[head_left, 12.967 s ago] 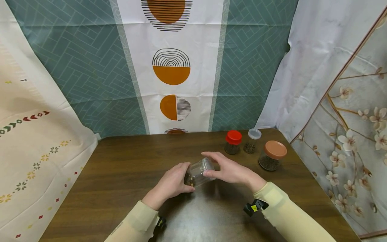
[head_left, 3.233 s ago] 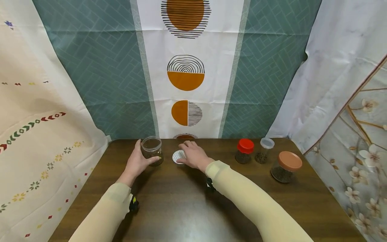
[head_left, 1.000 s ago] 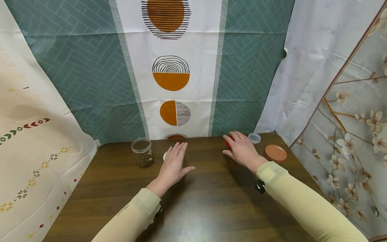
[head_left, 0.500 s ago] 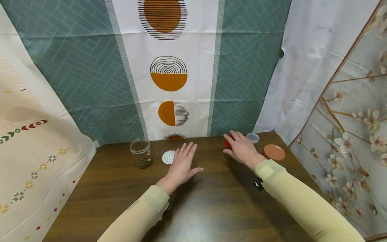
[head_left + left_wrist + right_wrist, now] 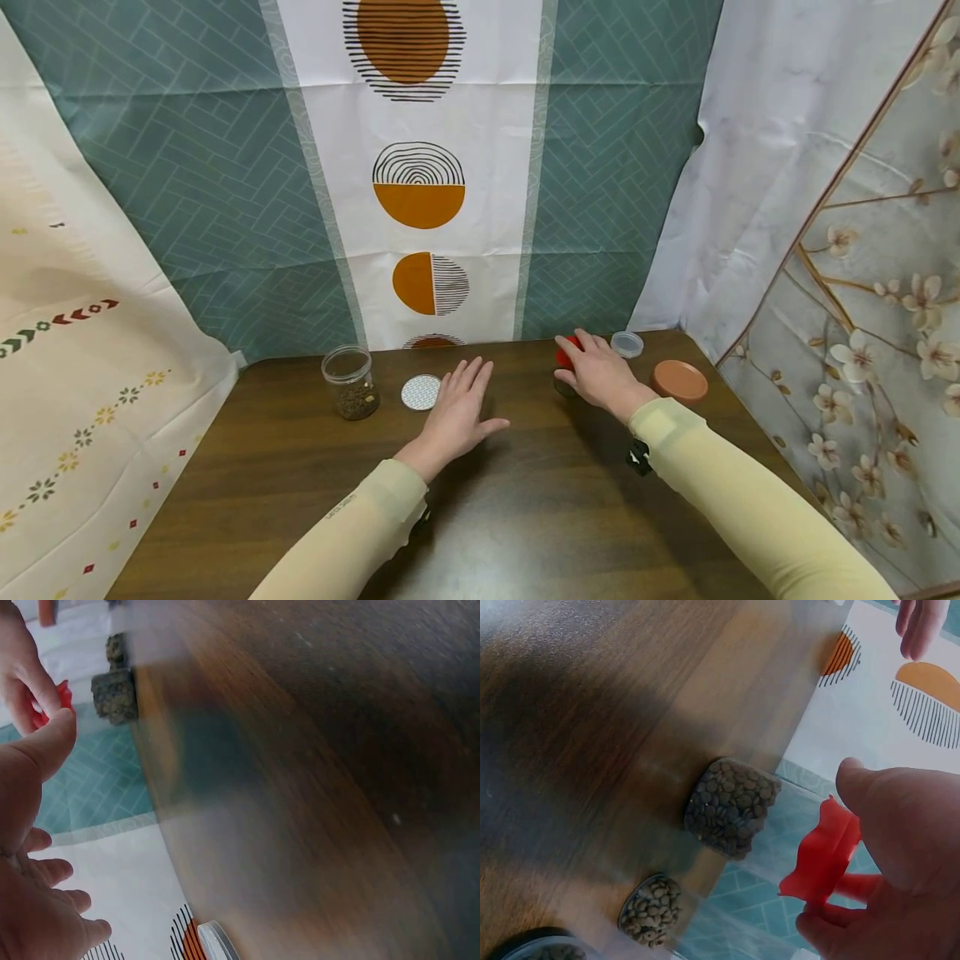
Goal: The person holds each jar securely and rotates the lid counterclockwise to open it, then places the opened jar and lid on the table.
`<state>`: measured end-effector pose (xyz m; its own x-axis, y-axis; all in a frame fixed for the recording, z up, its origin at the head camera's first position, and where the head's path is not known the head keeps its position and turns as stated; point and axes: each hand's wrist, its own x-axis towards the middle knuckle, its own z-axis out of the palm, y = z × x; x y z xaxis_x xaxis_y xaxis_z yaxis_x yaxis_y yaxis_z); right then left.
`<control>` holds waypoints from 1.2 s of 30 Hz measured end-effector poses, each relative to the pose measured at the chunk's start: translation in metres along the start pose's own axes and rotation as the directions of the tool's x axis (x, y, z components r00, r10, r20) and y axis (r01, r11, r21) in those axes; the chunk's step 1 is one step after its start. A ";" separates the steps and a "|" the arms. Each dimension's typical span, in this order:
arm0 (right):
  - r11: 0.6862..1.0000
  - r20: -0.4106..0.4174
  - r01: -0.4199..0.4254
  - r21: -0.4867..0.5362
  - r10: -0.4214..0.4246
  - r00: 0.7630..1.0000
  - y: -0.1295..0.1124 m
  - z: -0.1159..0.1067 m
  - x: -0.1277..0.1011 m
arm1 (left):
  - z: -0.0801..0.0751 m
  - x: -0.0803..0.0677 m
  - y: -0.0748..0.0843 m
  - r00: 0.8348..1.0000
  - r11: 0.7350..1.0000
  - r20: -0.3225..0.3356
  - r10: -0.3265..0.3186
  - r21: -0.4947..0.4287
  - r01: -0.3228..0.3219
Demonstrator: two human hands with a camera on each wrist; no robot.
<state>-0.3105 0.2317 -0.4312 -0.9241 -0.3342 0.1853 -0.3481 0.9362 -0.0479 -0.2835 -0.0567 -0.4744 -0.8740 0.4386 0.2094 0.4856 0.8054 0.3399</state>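
Right hand on the red-lidded jar, left hand idle on the table.

The red-lidded jar [image 5: 564, 367] stands near the table's [image 5: 525, 517] far edge; the right hand [image 5: 600, 375] curls thumb and fingers round its red lid [image 5: 821, 859], apparently to twist or steady it. The left hand [image 5: 457, 412] lies flat, fingers straight, holding nothing, just beside the loose white lid [image 5: 420, 392] of the open jar [image 5: 349, 383]. Right of the red-lidded jar stand a clear-lidded jar [image 5: 627, 343] and a brown-lidded jar [image 5: 678, 381]. No labels or writing are readable.
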 end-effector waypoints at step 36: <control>0.949 -0.014 0.040 0.313 -0.037 0.999 -0.042 0.003 -0.014 | -0.010 -0.025 -0.011 0.999 0.988 -0.003 0.039 -0.153 -0.039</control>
<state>-0.2837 0.1967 -0.4348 -0.9082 -0.3675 0.2005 -0.4165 0.8410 -0.3452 -0.2670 -0.0798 -0.4743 -0.8545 0.4682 0.2250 0.5163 0.7174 0.4677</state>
